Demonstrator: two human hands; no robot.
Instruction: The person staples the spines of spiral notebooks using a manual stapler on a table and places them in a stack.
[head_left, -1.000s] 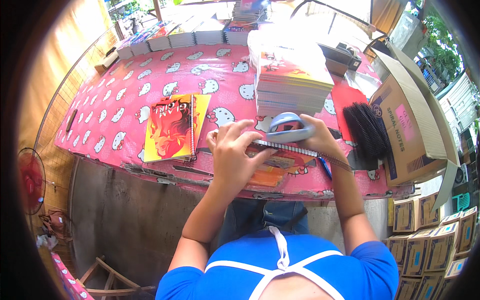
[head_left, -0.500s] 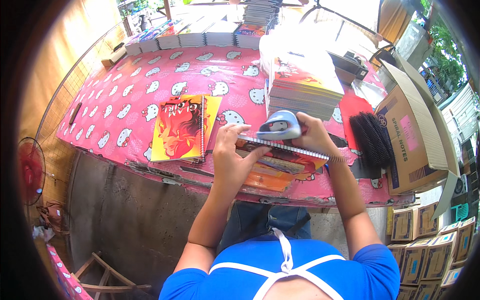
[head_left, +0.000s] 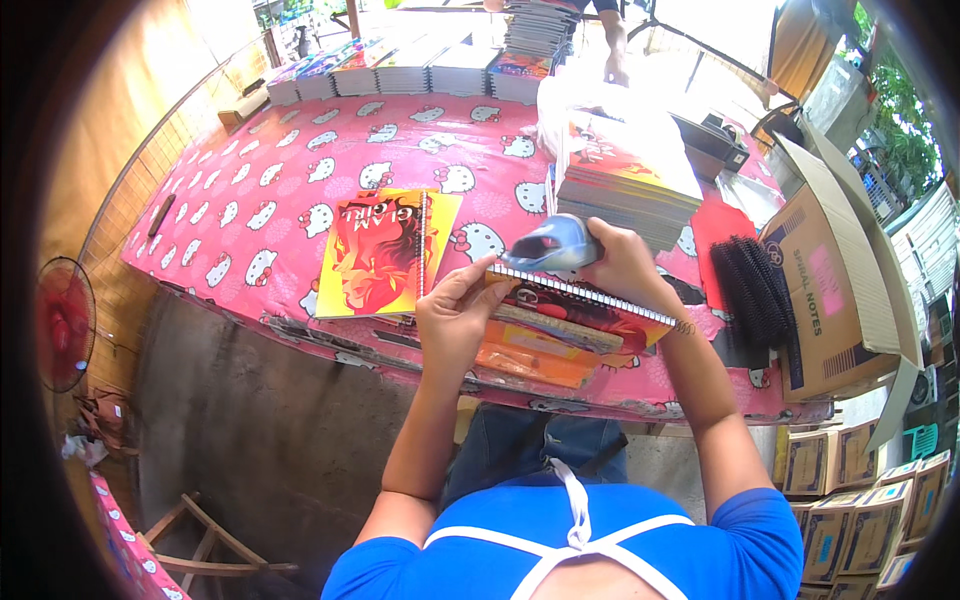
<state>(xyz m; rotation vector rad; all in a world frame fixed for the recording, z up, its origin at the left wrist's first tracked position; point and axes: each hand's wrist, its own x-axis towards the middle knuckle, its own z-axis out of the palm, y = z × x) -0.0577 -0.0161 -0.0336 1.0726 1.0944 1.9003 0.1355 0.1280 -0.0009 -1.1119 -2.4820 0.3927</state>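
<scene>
My left hand (head_left: 458, 305) pinches the left end of a spiral notebook (head_left: 590, 310), thumb and fingers closed on its corner by the spine. The notebook is tilted up, its coil along the top edge and a loose coil tail (head_left: 686, 327) past the right end. In my right hand (head_left: 625, 262) is a blue-grey hand tool (head_left: 553, 245) with a rounded, loop-like body; its working tip is hidden or blurred near the left end of the coil. A finished-looking yellow and red spiral notebook (head_left: 375, 255) lies to the left on the pink tablecloth (head_left: 290, 180).
A tall stack of covers and pages (head_left: 630, 180) stands beyond my hands. Black plastic coils (head_left: 750, 295) lie beside an open carton (head_left: 835, 290) on the right. More book stacks (head_left: 455, 78) line the far edge. Another person's arm (head_left: 615, 50) reaches in behind.
The tool has turned and shifted slightly left, toward the end of the coil held by my left hand. The notebook's cover shows more. Another person's arm has appeared at the far side.
</scene>
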